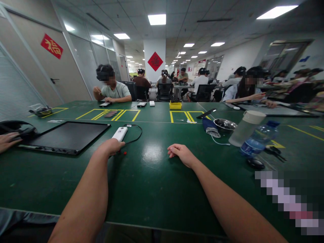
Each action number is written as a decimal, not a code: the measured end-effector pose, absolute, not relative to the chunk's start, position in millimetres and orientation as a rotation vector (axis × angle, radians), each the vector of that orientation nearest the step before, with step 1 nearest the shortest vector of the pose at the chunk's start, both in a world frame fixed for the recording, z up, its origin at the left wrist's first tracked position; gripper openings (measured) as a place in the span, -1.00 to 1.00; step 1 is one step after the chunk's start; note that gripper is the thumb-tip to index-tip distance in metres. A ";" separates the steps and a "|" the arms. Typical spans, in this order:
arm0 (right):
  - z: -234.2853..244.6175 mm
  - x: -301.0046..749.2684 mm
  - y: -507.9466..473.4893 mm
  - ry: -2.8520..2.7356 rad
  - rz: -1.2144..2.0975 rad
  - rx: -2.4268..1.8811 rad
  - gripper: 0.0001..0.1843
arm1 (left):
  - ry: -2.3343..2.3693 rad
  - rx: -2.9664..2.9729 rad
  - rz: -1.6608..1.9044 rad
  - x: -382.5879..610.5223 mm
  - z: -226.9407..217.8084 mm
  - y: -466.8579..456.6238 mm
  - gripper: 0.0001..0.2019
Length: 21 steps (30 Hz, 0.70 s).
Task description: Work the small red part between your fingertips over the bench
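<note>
A white power bank (119, 134) marked "15" lies at a slant on the green table, and my left hand (111, 146) is closed around its near end. Most of that hand's fingers are hidden behind its back. From the far end of the power bank a black cable (139, 135) loops to the right. A small red piece (125, 153) lies just right of my left hand. My right hand (180, 153) rests over the table farther right, its fingers loosely curled and nothing visible in them.
On the left lie a black flat panel (73, 133) and a headset (17, 130) under another person's hand (10, 141). At right stand a metal bowl (224, 125), a frosted bottle (245, 130), a water bottle (259, 140) and a black mouse (255, 164). A yellow tray (175, 106) sits farther back.
</note>
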State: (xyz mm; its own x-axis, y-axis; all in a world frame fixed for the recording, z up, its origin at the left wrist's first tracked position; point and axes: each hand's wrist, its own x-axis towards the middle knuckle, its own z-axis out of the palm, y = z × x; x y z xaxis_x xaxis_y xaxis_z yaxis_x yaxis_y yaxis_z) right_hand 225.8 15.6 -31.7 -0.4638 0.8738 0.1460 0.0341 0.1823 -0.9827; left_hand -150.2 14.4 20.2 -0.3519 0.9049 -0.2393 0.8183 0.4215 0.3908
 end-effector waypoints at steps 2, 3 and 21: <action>-31.4 226.0 15.6 -1.690 1.371 -0.872 -0.70 | 2.238 1.372 0.271 -149.8 20.3 13.2 -0.48; -31.4 226.0 15.7 -1.689 1.374 -0.873 -0.70 | 2.225 1.343 0.276 -148.4 20.5 12.7 -0.47; -13.8 244.3 19.0 -1.958 0.654 -1.373 -0.53 | 0.828 1.352 0.608 15.4 9.1 -24.4 -0.50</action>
